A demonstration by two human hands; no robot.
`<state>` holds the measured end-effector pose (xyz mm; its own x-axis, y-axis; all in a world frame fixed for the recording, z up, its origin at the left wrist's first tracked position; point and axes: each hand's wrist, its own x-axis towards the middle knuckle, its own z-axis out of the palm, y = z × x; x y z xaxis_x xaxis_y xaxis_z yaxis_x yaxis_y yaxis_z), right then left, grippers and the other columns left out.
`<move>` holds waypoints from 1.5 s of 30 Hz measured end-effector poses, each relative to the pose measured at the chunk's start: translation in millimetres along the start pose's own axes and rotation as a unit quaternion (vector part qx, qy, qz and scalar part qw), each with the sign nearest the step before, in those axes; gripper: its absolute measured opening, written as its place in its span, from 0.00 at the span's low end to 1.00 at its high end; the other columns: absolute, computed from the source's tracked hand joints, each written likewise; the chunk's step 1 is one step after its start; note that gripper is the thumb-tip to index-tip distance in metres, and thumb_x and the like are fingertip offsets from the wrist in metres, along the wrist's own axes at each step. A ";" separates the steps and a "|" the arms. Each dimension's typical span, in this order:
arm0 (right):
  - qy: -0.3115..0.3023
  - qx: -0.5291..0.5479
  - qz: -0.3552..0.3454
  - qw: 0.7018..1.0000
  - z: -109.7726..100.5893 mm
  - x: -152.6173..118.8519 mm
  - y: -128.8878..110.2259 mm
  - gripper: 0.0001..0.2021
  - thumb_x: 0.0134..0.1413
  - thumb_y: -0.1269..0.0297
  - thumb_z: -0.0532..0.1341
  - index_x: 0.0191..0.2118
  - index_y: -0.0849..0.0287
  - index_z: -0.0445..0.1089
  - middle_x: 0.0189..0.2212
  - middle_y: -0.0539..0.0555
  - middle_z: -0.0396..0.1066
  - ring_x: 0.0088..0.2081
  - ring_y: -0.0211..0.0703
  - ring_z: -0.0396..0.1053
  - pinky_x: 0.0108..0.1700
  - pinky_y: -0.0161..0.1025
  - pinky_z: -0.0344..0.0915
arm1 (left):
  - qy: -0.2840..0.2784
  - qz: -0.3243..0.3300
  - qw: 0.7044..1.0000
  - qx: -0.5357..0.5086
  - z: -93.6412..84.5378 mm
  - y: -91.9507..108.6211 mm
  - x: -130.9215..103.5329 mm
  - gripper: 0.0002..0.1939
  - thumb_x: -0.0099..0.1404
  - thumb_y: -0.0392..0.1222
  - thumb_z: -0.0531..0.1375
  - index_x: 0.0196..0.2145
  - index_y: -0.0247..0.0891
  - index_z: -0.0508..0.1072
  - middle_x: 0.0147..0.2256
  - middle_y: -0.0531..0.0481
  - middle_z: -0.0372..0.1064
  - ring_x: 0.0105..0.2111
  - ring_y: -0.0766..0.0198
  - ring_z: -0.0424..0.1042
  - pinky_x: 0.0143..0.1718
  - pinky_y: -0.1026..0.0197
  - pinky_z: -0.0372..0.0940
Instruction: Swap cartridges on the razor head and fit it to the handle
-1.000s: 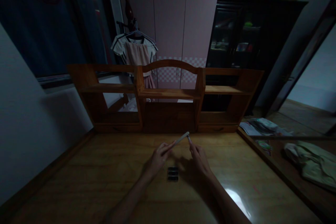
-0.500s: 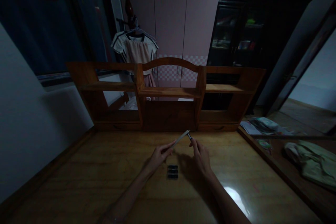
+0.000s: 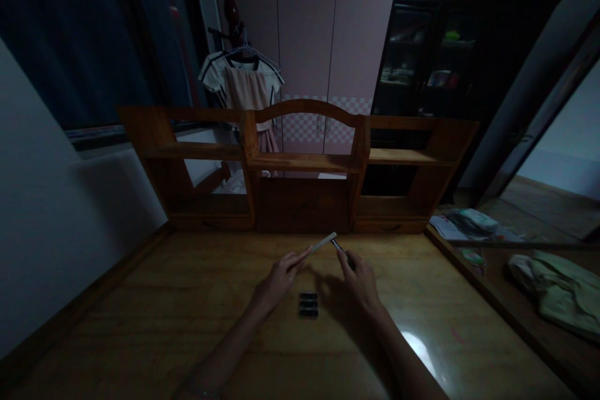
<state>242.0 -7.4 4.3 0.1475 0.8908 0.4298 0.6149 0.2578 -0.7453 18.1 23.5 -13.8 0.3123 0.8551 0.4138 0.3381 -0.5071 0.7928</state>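
My left hand [image 3: 281, 276] is closed on the near end of a thin, flat, pale strip [image 3: 323, 242], which slants up and away to the right. In my right hand [image 3: 358, 275] is a slim dark-handled tool [image 3: 338, 246] with a shiny metallic shaft. Its tip meets or nearly meets the strip's far end; contact is too small to tell. The tool's exact kind does not show. Below and between my hands, a small group of black bars [image 3: 308, 305], stacked in parallel, lies on the wooden desk [image 3: 210, 312].
A wooden shelf unit [image 3: 304, 164] with open compartments stands along the desk's back edge. A raised wooden rim [image 3: 469, 272] runs down the right side, with a pale green cloth bag [image 3: 553, 294] beyond it. A white wall [image 3: 103, 219] rises at left.
The pale strip has tilted slightly flatter, and its far end now looks narrower. My right hand has shifted a little, showing more of the tool. The black bars stay put.
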 end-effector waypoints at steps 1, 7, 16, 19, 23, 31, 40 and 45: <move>0.002 -0.010 -0.002 1.000 0.3 -0.4 0.4 0.21 0.62 0.48 0.51 0.29 0.58 0.69 0.21 0.51 0.66 0.23 0.41 0.62 0.26 0.35 0.49 | 0.001 0.001 1.000 0.001 0.4 -0.7 0.1 0.22 0.67 0.40 0.51 0.58 0.44 0.63 0.36 0.48 0.67 0.34 0.64 0.65 0.38 0.63 0.61; 0.015 -0.058 -0.006 0.998 2.1 -1.4 3.4 0.20 0.62 0.49 0.51 0.29 0.57 0.69 0.20 0.51 0.67 0.22 0.41 0.63 0.26 0.36 0.48 | -0.011 0.005 0.999 0.032 0.3 -2.1 0.0 0.24 0.67 0.36 0.49 0.59 0.45 0.61 0.33 0.49 0.64 0.33 0.65 0.63 0.37 0.64 0.60; 0.022 -0.062 -0.014 0.998 6.6 -1.4 5.2 0.17 0.62 0.51 0.52 0.31 0.57 0.69 0.22 0.52 0.69 0.23 0.42 0.66 0.26 0.36 0.48 | -0.020 0.006 0.989 0.149 -3.5 17.1 -4.0 0.30 0.63 0.29 0.46 0.61 0.50 0.58 0.37 0.48 0.64 0.35 0.64 0.64 0.39 0.65 0.60; 0.023 -0.076 -0.013 0.997 7.0 -1.2 6.3 0.17 0.62 0.51 0.52 0.31 0.57 0.69 0.22 0.52 0.69 0.23 0.42 0.66 0.26 0.36 0.47 | -0.011 -0.009 0.987 0.160 -0.5 16.6 -4.7 0.28 0.65 0.30 0.47 0.61 0.49 0.58 0.37 0.47 0.64 0.35 0.64 0.64 0.38 0.65 0.60; 0.026 -0.100 -0.008 0.995 7.4 -1.0 6.9 0.18 0.62 0.51 0.52 0.30 0.57 0.69 0.21 0.53 0.69 0.23 0.42 0.66 0.26 0.36 0.46 | -0.014 -0.016 0.981 0.194 2.7 14.2 -5.5 0.31 0.63 0.28 0.46 0.62 0.50 0.56 0.38 0.47 0.65 0.36 0.64 0.65 0.38 0.66 0.59; 0.019 -0.129 -0.012 0.991 8.3 -1.2 8.3 0.18 0.63 0.51 0.51 0.31 0.57 0.70 0.21 0.53 0.70 0.24 0.43 0.67 0.25 0.36 0.47 | -0.024 -0.026 0.972 0.233 1.5 20.2 -6.0 0.34 0.63 0.26 0.46 0.62 0.53 0.54 0.40 0.46 0.65 0.37 0.63 0.67 0.37 0.66 0.58; 0.006 -0.144 -0.003 0.990 7.5 0.3 9.8 0.21 0.63 0.50 0.49 0.33 0.58 0.71 0.24 0.54 0.73 0.27 0.43 0.71 0.27 0.34 0.52 | -0.051 -0.065 0.961 0.263 0.5 29.8 -6.4 0.32 0.64 0.28 0.47 0.63 0.51 0.53 0.41 0.47 0.67 0.40 0.64 0.68 0.41 0.68 0.59; 0.015 -0.129 -0.012 0.991 6.0 -0.3 7.4 0.20 0.63 0.50 0.49 0.33 0.58 0.72 0.25 0.54 0.73 0.28 0.43 0.71 0.27 0.33 0.53 | -0.046 -0.075 0.960 0.265 0.8 35.2 -6.3 0.32 0.63 0.27 0.48 0.62 0.49 0.55 0.43 0.46 0.67 0.40 0.63 0.69 0.41 0.67 0.60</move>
<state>241.9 -3.6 -4.4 0.1521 0.8730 0.4634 0.7957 0.1700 -0.5813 28.7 0.1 11.1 0.2931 0.9221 0.2528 0.7826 -0.3833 0.4905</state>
